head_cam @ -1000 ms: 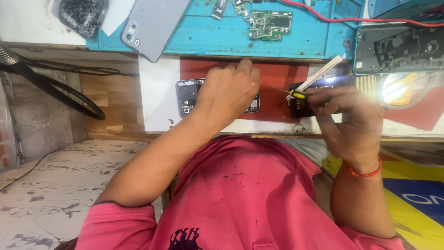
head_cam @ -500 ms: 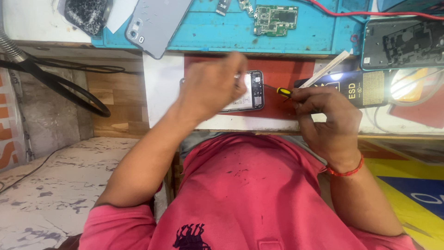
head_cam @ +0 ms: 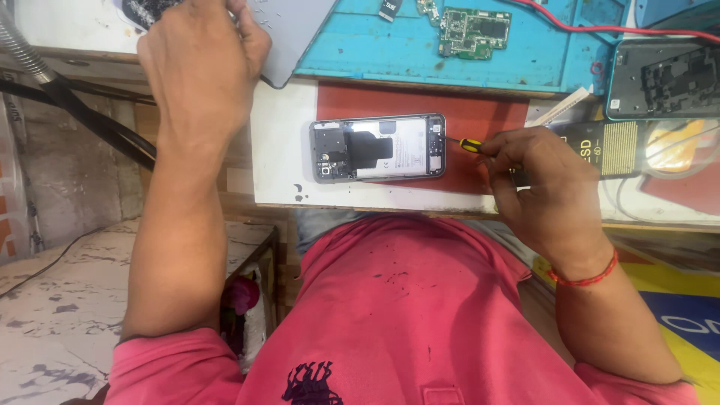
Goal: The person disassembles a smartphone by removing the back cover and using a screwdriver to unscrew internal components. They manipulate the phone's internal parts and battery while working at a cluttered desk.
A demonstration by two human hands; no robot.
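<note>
Head view looks down on a white tabletop [head_cam: 281, 150] with a red mat [head_cam: 480, 124] on it. At the middle of the frame lies an opened smartphone [head_cam: 379, 148], back cover off, long side running from nine to three o'clock, resting partly on the red mat and partly on the white surface. Its dark camera section sits at the nine o'clock end, and a pale battery fills the rest.

The right hand [head_cam: 547, 191] is at three o'clock of the phone, its grip closed around a small screwdriver [head_cam: 466, 144] with a yellow and black handle. The tip points toward nine o'clock and meets the phone's three o'clock edge. A red thread band [head_cam: 589, 279] circles that wrist.

The left hand [head_cam: 199, 64] is raised at eleven o'clock of the phone, well apart from it, seen from its back. Its fingers curl inward, touching a grey phone back cover [head_cam: 296, 34] at the upper edge; whether the grip is clamped on the cover I cannot tell.

At twelve to one o'clock lies a blue work mat [head_cam: 390, 52] carrying a green circuit board [head_cam: 474, 31]. A red wire [head_cam: 600, 28] runs across it. At two o'clock sits another phone frame [head_cam: 664, 79] with a teal rim, interior exposed.
</note>
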